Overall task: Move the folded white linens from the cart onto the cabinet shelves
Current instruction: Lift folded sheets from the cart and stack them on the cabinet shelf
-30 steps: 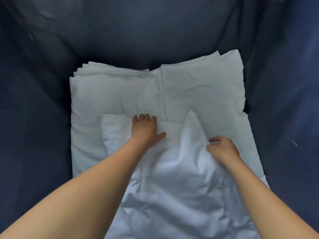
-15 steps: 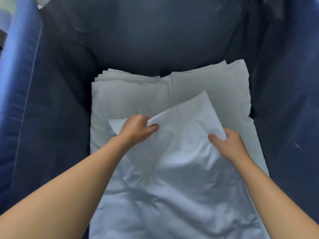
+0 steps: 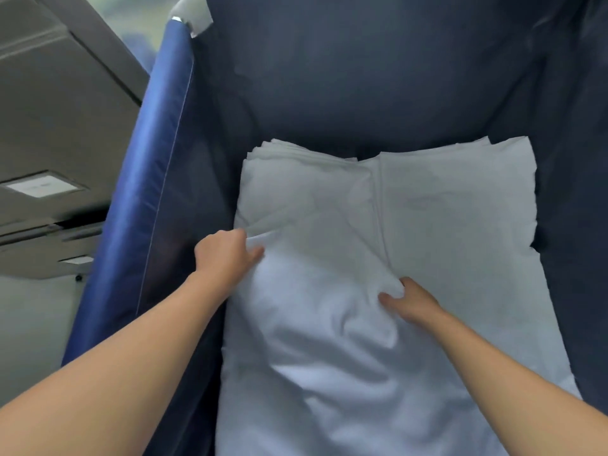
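Dim, bluish light, cart (image 3: 362, 77) interior in deep shadow, soft sheen on its left rim, slight motion blur, wide-angle bending at edges

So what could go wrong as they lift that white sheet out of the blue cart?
1. The left hand and right hand pinch only bunched cloth on the top linen, so it may unfold when raised.
2. The folded stacks beneath touch it and could be dragged askew.
3. It might snag on the cart wall.
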Tool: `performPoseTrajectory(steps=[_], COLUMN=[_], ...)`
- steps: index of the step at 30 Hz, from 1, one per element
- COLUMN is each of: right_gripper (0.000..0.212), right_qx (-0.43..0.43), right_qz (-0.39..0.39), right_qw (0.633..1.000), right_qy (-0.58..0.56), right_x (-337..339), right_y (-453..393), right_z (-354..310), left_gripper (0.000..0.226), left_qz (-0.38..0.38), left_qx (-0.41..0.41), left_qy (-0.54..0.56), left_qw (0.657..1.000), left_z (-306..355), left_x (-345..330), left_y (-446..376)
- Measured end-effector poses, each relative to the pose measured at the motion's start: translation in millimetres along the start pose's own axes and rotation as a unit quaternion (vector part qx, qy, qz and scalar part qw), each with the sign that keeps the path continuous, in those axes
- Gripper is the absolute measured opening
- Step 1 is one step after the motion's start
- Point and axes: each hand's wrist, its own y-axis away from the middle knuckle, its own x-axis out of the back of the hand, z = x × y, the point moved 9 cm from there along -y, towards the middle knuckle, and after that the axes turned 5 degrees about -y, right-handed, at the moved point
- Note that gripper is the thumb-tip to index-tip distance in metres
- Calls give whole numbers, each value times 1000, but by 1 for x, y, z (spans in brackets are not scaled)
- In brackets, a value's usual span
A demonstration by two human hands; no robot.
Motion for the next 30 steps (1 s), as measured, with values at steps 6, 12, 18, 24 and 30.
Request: performPoseTrajectory(steps=[6,12,18,24,30], right_gripper=[41,54,41,45,32], right_qx=[-7,0,-9,-56,34], right_qz=[-2,-31,-69,-182,-113], right_qw=[1000,997,997,975,976], right_qy=[29,77,-25,-113,-186], right_x=[4,1,-3,-9,-8], right_y=[-6,-1,-2,-4,-33], right_z=[15,4,10,3,-42], left_gripper=[42,60,98,67,49], left_qz=[-3,172,182,66,48], left_qx=[-8,-98,145,368,359], left_qy=[-22,-19,250,537,574], left_qw=[1000,980,940,756,735], left_z=[10,38,24,13,0], left_x=[-22,-27,-48,-107,-111], left_y=[-9,17,94,117,103])
